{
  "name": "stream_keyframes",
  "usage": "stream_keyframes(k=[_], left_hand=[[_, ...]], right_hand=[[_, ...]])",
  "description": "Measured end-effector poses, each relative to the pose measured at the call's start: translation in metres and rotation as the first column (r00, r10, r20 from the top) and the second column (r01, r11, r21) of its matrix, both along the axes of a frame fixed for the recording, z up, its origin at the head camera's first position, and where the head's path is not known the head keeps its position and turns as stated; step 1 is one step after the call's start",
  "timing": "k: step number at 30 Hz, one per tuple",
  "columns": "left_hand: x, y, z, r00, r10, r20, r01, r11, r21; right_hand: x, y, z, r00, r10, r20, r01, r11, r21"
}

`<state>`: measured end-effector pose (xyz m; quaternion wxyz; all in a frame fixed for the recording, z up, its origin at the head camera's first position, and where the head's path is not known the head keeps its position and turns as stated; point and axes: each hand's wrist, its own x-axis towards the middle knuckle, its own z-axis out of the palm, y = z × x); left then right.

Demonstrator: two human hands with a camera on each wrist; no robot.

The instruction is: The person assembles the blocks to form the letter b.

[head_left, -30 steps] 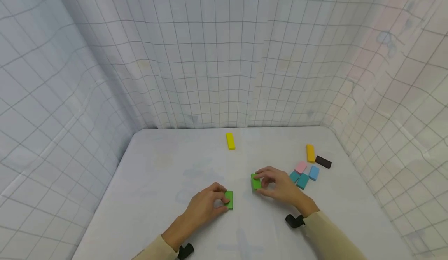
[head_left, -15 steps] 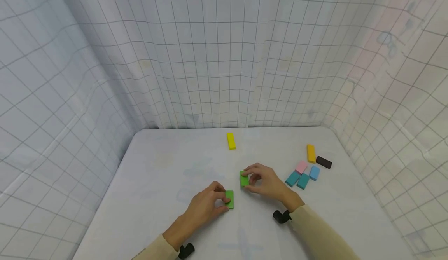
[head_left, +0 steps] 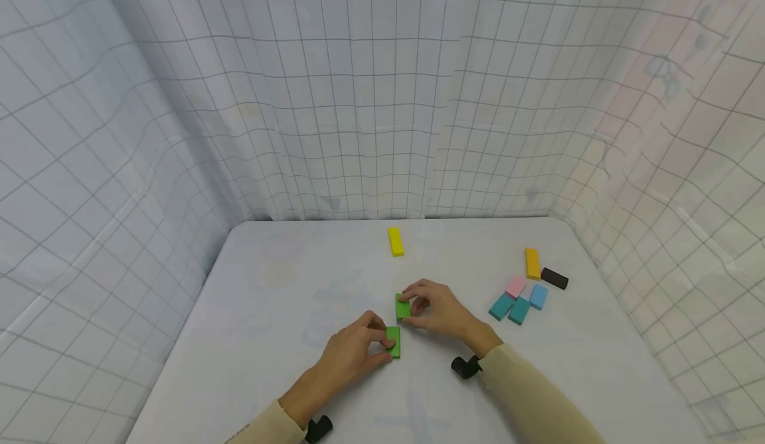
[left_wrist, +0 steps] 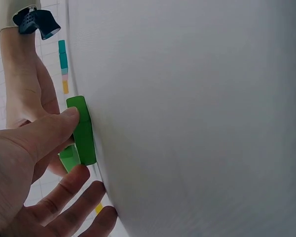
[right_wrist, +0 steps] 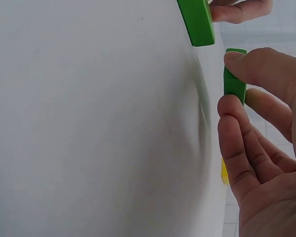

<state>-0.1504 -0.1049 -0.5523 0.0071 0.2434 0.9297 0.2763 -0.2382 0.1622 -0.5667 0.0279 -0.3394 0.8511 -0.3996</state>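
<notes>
Thumb and fingertips of my left hand (head_left: 352, 351) pinch the two ends of a green block (head_left: 395, 333) at the middle of the white table. In the left wrist view this green block (left_wrist: 85, 136) stands between thumb and index finger. Just behind it, my right hand (head_left: 439, 311) pinches a second green block (head_left: 403, 309) by its ends. The right wrist view has the second green block (right_wrist: 235, 84) between thumb and fingers, a small gap from the corner of the first one (right_wrist: 198, 24).
On the white table (head_left: 287, 285), a yellow block (head_left: 396, 241) lies near the back edge. At the right lie two teal blocks (head_left: 519, 311), a pink block (head_left: 516, 287), a blue block (head_left: 538, 296), an orange block (head_left: 532, 263) and a black block (head_left: 554, 278). Grid-patterned curtains (head_left: 352, 99) surround the table.
My right hand has moved left with its green block, from well right of the other green block to just behind it. The left hand and its block have stayed in place.
</notes>
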Motion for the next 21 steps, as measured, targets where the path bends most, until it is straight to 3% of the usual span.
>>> stream_keyframes(k=[13, 21], left_hand=[[-0.001, -0.001, -0.001, 1.000, -0.002, -0.016, 0.002, 1.000, -0.020], [-0.001, -0.001, 0.000, 1.000, -0.010, -0.021, 0.009, 1.000, -0.024]], right_hand=[[-0.002, -0.014, -0.001, 0.999, 0.012, 0.041, -0.014, 1.000, 0.026], [-0.001, -0.016, -0.003, 0.999, 0.017, 0.027, -0.018, 0.999, 0.029]])
